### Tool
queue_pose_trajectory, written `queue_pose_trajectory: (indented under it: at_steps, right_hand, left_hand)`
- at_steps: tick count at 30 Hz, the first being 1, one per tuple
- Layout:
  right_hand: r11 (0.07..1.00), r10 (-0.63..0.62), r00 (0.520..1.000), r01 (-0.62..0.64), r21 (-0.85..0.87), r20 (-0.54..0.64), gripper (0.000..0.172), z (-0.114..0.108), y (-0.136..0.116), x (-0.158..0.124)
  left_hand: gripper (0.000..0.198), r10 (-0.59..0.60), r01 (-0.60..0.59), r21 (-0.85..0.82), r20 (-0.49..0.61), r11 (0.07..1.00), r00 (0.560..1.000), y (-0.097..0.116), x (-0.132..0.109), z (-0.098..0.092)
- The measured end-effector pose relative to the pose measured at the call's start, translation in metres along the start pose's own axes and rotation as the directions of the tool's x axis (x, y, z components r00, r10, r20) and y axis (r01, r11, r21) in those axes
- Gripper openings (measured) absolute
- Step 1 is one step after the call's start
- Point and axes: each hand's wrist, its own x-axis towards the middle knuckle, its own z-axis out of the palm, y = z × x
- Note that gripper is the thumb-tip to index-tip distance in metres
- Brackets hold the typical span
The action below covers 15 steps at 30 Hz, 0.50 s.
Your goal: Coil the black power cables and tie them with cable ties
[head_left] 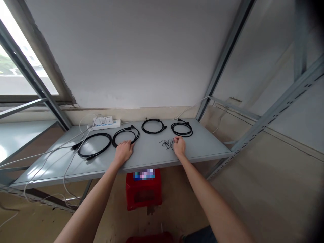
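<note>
Starting far left, a round black rubbery cable coil (97, 134) lies on the pale grey metal shelf (149, 155), with thin white cords (63, 177) running across it, so bits of its outline are hard to follow. Behind, a white plastic power strip (108, 124) sits by the wall. Next, the left hand (124, 151) rests on the near edge of a second black cable coil (129, 128); its fingers hide that stretch, so can't tell if they're gripping or just steadying. A third black coil (153, 133) lies flat, nothing touching it. Then a messy little pile of thin black strands (166, 144), right beside the right hand (179, 146). My read: the step in hand is picking at that pile. Fingertips look drawn in narrow, but no idea whether a strand's pinched there. I'd say the next move calls for one strand cleanly separated, no tangle. A fourth black coil (191, 130) sits just behind that hand, plugs too small to identify
</note>
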Motion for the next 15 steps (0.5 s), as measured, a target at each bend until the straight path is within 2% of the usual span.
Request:
queue_pose_trajectory:
  at_steps: [7, 15]
  right_hand:
    - [0.975, -0.062, 0.996, 0.047, 0.219, 0.062, 0.012, 0.0011, 0.0052, -0.0003]
    - [0.88, -0.059, 0.997, 0.027, 0.474, 0.052, 0.024, -0.0055, -0.0041, -0.0043]
  left_hand:
    - [0.039, 0.01, -0.01, 0.019, -0.01, 1.0, 1.0, -0.0032, 0.001, 0.0062]
    - [0.037, 0.014, -0.014, 0.001, -0.019, 1.0, 1.0, -0.0036, 0.0013, 0.008]
